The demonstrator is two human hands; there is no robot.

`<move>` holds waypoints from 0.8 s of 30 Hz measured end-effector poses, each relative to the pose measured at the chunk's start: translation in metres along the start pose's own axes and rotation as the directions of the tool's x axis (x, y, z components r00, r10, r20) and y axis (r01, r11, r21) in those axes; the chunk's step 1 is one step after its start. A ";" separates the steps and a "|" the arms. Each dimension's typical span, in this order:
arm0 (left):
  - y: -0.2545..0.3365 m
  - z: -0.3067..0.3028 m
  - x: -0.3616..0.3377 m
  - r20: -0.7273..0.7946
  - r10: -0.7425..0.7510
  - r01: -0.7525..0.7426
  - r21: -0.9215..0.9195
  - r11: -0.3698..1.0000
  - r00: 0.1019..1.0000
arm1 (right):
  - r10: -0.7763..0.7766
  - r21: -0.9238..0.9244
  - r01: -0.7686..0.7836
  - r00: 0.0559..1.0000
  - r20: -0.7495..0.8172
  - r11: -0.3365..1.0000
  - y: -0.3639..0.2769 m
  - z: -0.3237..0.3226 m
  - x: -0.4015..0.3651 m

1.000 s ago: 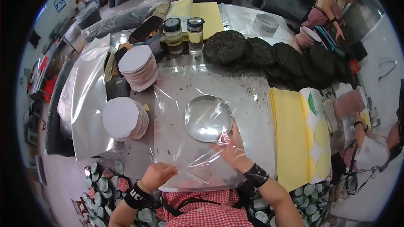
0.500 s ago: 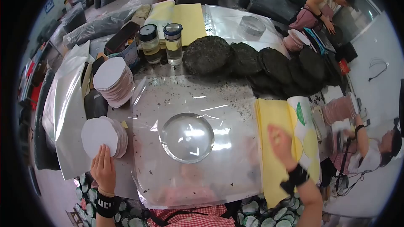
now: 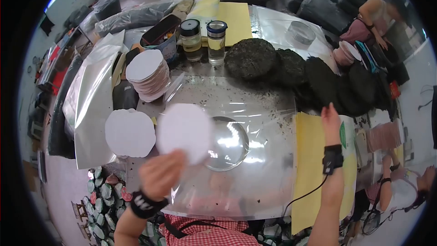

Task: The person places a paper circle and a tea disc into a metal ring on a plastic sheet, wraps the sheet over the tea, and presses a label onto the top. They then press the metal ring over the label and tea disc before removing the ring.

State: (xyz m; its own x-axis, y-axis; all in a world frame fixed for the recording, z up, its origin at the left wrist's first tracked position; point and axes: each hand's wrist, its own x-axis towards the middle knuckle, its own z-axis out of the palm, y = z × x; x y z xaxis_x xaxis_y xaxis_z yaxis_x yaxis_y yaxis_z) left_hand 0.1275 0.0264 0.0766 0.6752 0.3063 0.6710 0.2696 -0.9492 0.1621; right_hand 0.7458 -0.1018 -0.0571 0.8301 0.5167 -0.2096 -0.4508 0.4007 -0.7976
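My left hand (image 3: 163, 173) grips a round white paper disc (image 3: 185, 132) by its near edge, raised over the table and overlapping the clear round ring (image 3: 234, 143) in this view. Left of it stands a stack of white paper discs (image 3: 129, 133). My right hand (image 3: 331, 120) reaches past the yellow sheets (image 3: 314, 168), its fingers closed at the near edge of a dark, rough disc (image 3: 322, 82) in the overlapping row. Below the ring lies a clear plastic sheet (image 3: 200, 191) with dark crumbs scattered on it.
A second paper stack (image 3: 148, 75), two jars (image 3: 191, 41) with liquid and more dark discs (image 3: 250, 59) stand along the back. Folded film (image 3: 93, 109) lines the left side. Co-workers sit at the right, one with hands near a pinkish stack (image 3: 384, 136).
My left hand has lifted a paper disc from the near stack and moved right. My right hand has reached forward to the dark discs. The whole view has shifted.
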 end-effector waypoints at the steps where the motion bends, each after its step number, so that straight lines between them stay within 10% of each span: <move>1: 0.013 0.024 0.015 0.101 0.095 -0.091 -0.041 0.995 0.990 | -0.004 -0.072 0.011 0.994 0.105 0.997 0.019 0.010 -0.032; 5: 0.015 0.102 -0.018 0.183 0.124 -0.095 -0.160 0.982 0.975 | 0.178 -0.253 -0.130 0.968 0.176 0.959 0.054 0.103 -0.194; 10: 0.010 0.060 -0.012 0.117 0.141 -0.097 -0.321 0.942 0.983 | 0.437 -0.590 -0.192 0.847 0.304 0.784 0.107 0.115 -0.261; 12: 0.010 0.067 0.001 0.262 -0.186 0.235 -0.170 0.957 0.947 | 0.426 -0.659 -0.122 0.845 0.323 0.742 0.113 0.120 -0.271; 14: -0.002 0.088 -0.010 0.282 -0.220 0.256 -0.100 0.961 0.934 | 0.400 -0.723 -0.021 0.844 0.358 0.691 0.105 0.137 -0.269; 16: 0.000 0.088 -0.002 0.488 -0.261 0.318 -0.036 0.947 0.833 | -0.097 -0.644 0.764 0.639 0.763 -0.030 0.084 0.157 -0.281; 19: -0.014 0.115 0.013 0.620 -0.230 0.195 0.125 0.973 0.750 | 0.226 -0.420 0.894 0.446 0.866 -0.153 0.099 0.206 -0.304; 22: -0.011 0.140 0.023 0.658 -0.266 0.083 0.296 0.952 0.704 | 0.341 -0.408 0.766 0.605 0.720 -0.497 0.163 0.213 -0.292; 24: -0.005 0.163 0.005 0.482 -0.297 0.000 0.523 0.852 0.824 | 0.300 -0.412 0.754 0.606 0.737 -0.512 0.187 0.207 -0.291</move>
State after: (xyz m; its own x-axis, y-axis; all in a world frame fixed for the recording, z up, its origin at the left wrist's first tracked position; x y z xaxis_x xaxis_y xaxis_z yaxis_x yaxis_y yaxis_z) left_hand 0.2414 0.0440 -0.0390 0.8077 0.5686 0.1561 0.5894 -0.7713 -0.2403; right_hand 0.3519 -0.0206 -0.0286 0.1258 0.9908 0.0504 0.9918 -0.1268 0.0174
